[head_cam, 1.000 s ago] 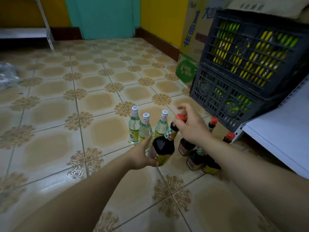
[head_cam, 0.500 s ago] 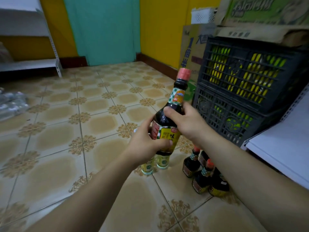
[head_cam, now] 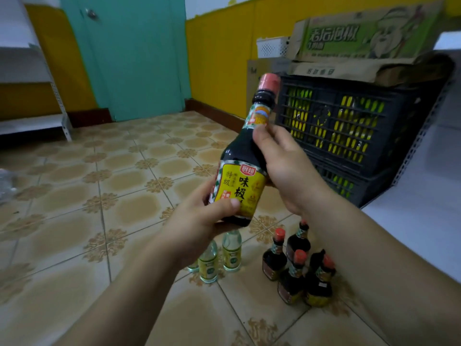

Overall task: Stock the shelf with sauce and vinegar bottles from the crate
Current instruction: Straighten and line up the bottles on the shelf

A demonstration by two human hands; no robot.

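At the far left a metal rack (head_cam: 35, 121) stands against the yellow wall, well apart from the work. Moving in, we find the left hand (head_cam: 199, 221) under the lower body of the sauce bottle (head_cam: 239, 151). Its fingers (head_cam: 232, 204) curl round the base, with the thumb pressed across the yellow label. The bottle is lifted clear of the tiled floor (head_cam: 124, 208) and tilts with its red cap toward the upper right.

We judge it to be glass and full, so heavy, rigid, breakable on tile and rather slick. A hold low on the body plus one at the shoulder suits it better than one on the thin neck.

Below it, the clear vinegar bottles (head_cam: 232, 250) stand on the floor, partly hidden by the left wrist. The right hand (head_cam: 287, 166) wraps the bottle's shoulder from the right side, its fingers (head_cam: 262, 131) closed against the neck label. Below that arm, the other sauce bottles (head_cam: 274, 258) cluster upright on the floor. Behind them is the dark crate (head_cam: 349, 126), and at the right edge the white shelf (head_cam: 424, 208) that we take as the destination.
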